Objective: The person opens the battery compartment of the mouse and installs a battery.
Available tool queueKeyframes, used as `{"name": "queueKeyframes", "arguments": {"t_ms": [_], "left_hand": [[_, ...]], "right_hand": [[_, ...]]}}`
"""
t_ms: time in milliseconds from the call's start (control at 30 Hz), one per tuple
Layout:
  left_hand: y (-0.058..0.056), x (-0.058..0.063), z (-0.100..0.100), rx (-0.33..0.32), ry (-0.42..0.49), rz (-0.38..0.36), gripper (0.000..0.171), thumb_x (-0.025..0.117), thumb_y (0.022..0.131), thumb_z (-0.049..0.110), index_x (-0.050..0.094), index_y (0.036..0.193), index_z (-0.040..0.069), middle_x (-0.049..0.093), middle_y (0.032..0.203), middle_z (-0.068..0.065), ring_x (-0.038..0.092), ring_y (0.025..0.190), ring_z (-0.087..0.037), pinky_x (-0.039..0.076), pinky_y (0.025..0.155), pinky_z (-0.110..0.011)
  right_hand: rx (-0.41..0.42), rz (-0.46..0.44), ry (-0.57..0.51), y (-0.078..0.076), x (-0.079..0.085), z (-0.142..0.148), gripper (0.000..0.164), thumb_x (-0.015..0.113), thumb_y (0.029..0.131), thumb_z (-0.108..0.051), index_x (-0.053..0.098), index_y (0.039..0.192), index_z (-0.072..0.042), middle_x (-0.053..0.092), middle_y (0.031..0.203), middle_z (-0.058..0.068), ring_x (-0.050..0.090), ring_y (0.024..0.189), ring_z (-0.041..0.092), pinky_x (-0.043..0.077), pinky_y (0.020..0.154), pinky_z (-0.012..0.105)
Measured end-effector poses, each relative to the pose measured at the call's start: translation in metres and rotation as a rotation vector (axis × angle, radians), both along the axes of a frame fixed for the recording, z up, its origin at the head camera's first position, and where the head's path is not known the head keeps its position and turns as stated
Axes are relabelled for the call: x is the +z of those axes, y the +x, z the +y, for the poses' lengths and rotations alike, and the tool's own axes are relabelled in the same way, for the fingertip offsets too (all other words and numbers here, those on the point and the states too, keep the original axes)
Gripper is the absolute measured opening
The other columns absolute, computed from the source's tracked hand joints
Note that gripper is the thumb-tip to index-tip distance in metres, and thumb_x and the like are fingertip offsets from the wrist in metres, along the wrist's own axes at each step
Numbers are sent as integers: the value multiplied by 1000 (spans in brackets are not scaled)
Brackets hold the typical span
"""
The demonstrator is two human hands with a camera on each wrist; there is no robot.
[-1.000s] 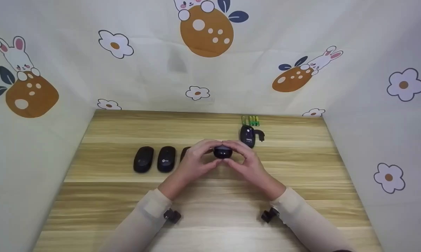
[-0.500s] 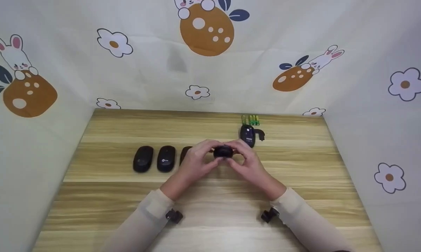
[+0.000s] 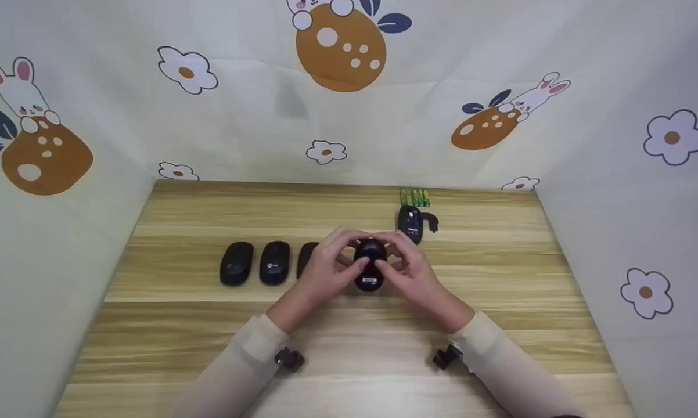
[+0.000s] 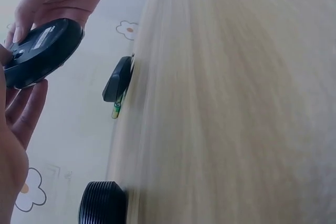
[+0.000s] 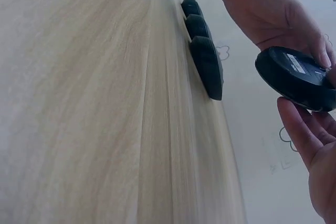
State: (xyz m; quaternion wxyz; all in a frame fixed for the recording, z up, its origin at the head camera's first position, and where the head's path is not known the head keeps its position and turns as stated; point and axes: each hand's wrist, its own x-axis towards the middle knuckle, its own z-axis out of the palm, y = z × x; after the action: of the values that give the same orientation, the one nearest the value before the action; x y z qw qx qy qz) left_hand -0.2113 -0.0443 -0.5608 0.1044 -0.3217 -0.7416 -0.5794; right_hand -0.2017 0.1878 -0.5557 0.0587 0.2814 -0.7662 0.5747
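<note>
Both hands hold a black computer mouse (image 3: 370, 248) above the middle of the table, its underside turned up with a white label showing. My left hand (image 3: 328, 264) grips its left side, thumb on the underside and fingers round the far edge. The right hand (image 3: 413, 264) does the same from the right. In the left wrist view the mouse (image 4: 50, 51) is tilted and well clear of the table. The right wrist view shows the mouse (image 5: 286, 74) between thumbs and fingers, its label facing up.
Two black mice (image 3: 236, 263) and a third mouse (image 3: 306, 259), partly hidden by the left hand, stand in a row on the left. Behind the right hand lie another mouse (image 3: 410, 224), a curved black piece (image 3: 430, 222) and several green batteries (image 3: 420, 198). Patterned cloth walls surround the table.
The held mouse has tipped from end-on to showing its underside and label toward the head camera. Both thumbs now lie on that underside. The hands have stayed nearly in place.
</note>
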Motion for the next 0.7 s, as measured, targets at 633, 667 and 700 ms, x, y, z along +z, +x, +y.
{"name": "queueKeyframes", "arguments": {"t_ms": [633,667,700], "left_hand": [[1,2,-1,-79,51,-340,46,83,99,12,70,143,13,68,141,-5,64,121,-26,66,85,-50],[1,2,0,-81,50,-343,47,83,99,12,69,143,13,68,141,-5,64,121,-27,66,85,-50],[1,2,0,-84,49,-348,47,83,99,12,69,144,12,68,142,-5,64,121,-27,67,84,-49]], "right_hand": [[47,-174,-104,2,-2,4,41,70,105,3,62,146,1,62,143,19,75,108,29,66,93,35],[46,-179,-101,3,-2,4,41,70,105,3,62,146,0,62,144,19,75,109,30,66,93,35],[44,-181,-98,3,-1,4,41,69,106,3,62,146,1,62,144,19,75,109,30,66,94,34]]}}
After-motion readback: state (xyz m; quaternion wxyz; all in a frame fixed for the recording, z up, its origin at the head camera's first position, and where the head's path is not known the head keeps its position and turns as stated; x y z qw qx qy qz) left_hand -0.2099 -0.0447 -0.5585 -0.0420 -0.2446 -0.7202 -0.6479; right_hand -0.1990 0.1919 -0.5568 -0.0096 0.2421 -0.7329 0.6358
